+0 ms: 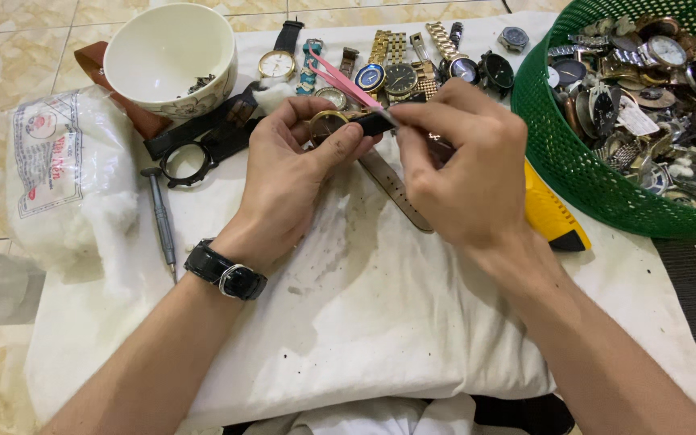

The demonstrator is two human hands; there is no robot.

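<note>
My left hand grips a gold-cased wristwatch by its case, thumb on top; its tan strap trails down toward me over the white cloth. My right hand pinches pink tweezers, whose tips meet the watch beside its dark strap end. A black wristwatch sits on my left wrist. Both hands hover just above the cloth, close together.
A white bowl with small parts stands at back left, a bag of cotton wool and a small screwdriver left. Several watches lie in a row behind. A green basket full of watches stands right, a yellow tool beside it.
</note>
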